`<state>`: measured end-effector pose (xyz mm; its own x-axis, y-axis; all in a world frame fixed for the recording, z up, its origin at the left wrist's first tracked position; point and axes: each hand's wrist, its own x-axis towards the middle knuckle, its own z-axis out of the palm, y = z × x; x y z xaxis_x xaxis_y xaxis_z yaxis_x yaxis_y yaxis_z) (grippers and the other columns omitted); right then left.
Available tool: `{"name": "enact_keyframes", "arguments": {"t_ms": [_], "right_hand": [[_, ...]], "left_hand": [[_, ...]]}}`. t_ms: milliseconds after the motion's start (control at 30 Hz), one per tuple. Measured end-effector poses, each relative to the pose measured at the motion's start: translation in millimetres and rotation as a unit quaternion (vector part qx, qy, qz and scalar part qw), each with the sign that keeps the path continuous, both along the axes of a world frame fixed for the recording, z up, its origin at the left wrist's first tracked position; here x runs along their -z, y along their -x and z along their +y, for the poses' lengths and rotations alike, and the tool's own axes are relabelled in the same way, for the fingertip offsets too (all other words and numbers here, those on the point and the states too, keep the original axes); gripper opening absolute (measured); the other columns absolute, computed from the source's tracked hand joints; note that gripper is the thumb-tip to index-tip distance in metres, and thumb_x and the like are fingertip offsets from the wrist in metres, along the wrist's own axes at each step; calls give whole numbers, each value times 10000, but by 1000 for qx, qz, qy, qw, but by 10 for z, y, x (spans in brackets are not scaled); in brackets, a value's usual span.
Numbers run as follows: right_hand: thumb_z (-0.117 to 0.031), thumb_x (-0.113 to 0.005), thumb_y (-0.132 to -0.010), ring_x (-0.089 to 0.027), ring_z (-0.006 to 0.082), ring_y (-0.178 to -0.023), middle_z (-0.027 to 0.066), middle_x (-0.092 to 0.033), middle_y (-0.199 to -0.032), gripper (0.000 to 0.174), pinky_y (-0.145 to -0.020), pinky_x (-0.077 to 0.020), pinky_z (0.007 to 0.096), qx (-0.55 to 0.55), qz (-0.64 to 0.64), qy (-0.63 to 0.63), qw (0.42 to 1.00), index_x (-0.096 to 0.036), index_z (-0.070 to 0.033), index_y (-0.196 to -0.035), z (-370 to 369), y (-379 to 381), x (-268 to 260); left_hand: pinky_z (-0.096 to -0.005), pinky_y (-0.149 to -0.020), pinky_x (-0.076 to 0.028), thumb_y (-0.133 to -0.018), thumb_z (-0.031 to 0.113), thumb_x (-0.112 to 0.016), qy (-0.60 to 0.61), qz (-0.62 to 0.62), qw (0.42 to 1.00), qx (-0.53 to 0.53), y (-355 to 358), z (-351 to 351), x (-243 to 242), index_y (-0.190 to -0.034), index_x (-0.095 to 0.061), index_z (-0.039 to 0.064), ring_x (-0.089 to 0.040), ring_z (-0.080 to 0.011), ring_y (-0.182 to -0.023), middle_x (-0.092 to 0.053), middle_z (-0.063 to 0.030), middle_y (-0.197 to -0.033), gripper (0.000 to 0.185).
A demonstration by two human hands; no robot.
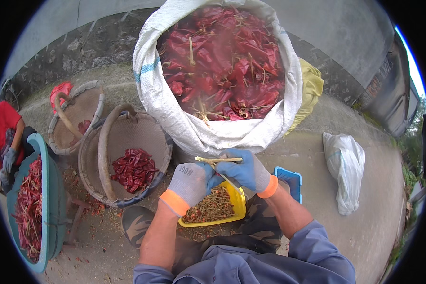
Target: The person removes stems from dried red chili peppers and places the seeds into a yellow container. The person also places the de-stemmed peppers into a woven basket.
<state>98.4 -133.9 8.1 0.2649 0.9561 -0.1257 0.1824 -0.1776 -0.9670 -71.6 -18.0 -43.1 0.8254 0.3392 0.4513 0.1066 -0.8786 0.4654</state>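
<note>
A large white woven sack (pixel 213 136), its rim rolled back, is full of dried red chili peppers (pixel 227 64). Just below its near rim are both my hands, in grey and blue gloves with orange cuffs. My left hand (pixel 195 181) is closed at the pale stems, its fingertips largely hidden. My right hand (pixel 243 170) grips pale dried chili stems (pixel 218 160) between thumb and fingers; a bit of red shows between the hands. Beneath them, a yellow plastic basin (pixel 238 198) holds cut or broken stems (pixel 214 206) with red bits.
Left stand two handled wicker baskets (pixel 165 142) (pixel 98 96), both with red chilies, and a teal tub (pixel 53 213) heaped with chilies. A co-worker in red (pixel 7 131) sits beyond it. Right are a blue plastic crate (pixel 293 174) and a white sack (pixel 344 167).
</note>
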Motion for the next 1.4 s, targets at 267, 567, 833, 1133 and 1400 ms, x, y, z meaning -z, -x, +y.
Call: {"name": "enact_keyframes", "arguments": {"t_ms": [267, 567, 833, 1133, 1400], "right_hand": [[-406, -642, -1082, -488, 114, -499, 17, -571, -696, 370, -470, -391, 270, 20, 442, -72, 894, -682, -38, -1097, -82, 56, 184], [-444, -550, -1125, -440, 113, -519, -51, -370, -626, 340, -556, -402, 309, -203, 714, -162, 651, -585, -126, -1009, -95, 78, 448], [-368, -644, -1061, -446, 88, -435, -24, -511, -634, 291, -481, -382, 294, -88, 395, -128, 906, -641, -85, -992, -235, 28, 270], [-222, -783, -925, -730, 292, -814, 123, -769, -940, 186, -793, -567, 403, -82, -141, 18, 986, -777, -68, -1030, -262, -180, -138], [-241, -770, -909, -725, 399, -944, 179, -742, -1090, 283, -821, -568, 468, 148, -495, -147, 843, -723, -66, -1127, 445, -691, -197]], "left_hand": [[-478, -652, -529, -954, 189, -760, 96, -140, 982, 81, 9, -86, -178, -962, -711, 36, -679, -423, -739, -687, -186, -833, 162], [-425, -592, -517, -885, 102, -714, 112, -243, 959, 92, -32, -215, -203, -885, -704, 20, -656, -358, -641, -669, -143, -773, 83], [-342, -686, -549, -951, 54, -678, 208, -298, 925, -108, 471, 183, -231, -1015, -733, -4, -731, -197, -764, -746, -122, -893, 103], [-422, -840, -572, -904, 112, -799, 110, -168, 895, -398, 1000, 943, 228, -1242, -688, 13, -723, -301, -936, -751, -163, -1123, 369], [-343, -737, -549, -901, 53, -750, 176, -286, 904, -264, 602, 703, 113, -1131, -719, -5, -659, -191, -759, -739, -125, -979, 239]]}}
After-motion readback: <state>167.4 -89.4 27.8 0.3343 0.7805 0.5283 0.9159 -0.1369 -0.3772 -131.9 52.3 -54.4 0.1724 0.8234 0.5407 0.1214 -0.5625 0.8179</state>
